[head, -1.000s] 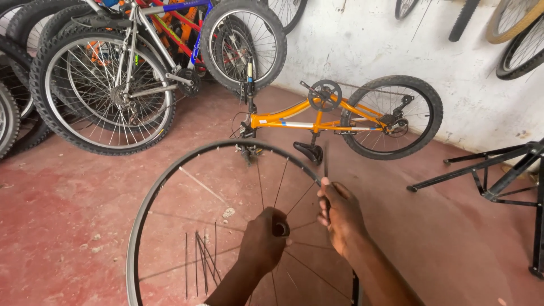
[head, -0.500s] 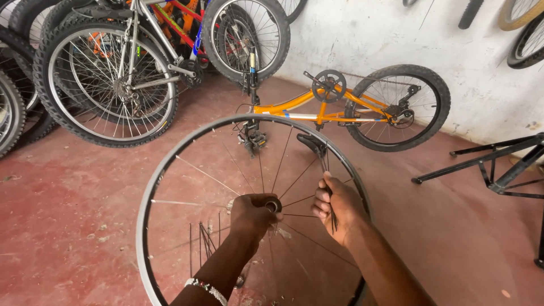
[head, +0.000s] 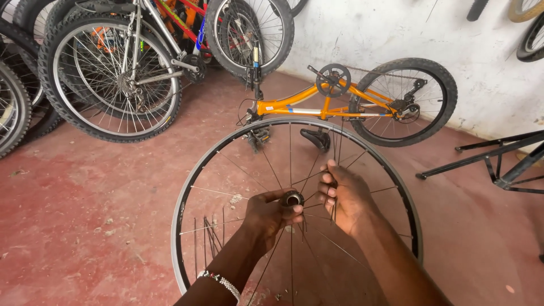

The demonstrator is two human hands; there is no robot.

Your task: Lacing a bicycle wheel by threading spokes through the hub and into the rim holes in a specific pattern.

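Note:
A bare black bicycle rim [head: 187, 204] with thin loose spokes stands upright in front of me. My left hand [head: 271, 214] grips the small metal hub [head: 293, 199] at its centre; a beaded bracelet sits on that wrist. My right hand [head: 343, 195] is just right of the hub, its fingers pinched on a thin spoke [head: 334, 153] that runs up toward the rim's top. Several spokes [head: 211, 241] hang loose at the lower left of the rim.
An orange bicycle frame [head: 317, 105] lies upside down behind the rim, with one tyred wheel [head: 405, 102] at the white wall. Several bicycles [head: 119, 73] stand packed at the back left. A black metal stand [head: 498, 164] is at the right. The floor is red concrete.
The rim has come nearer and sits more centred in view. My left hand has settled on the hub, and my right hand has moved closer to it while holding the spoke.

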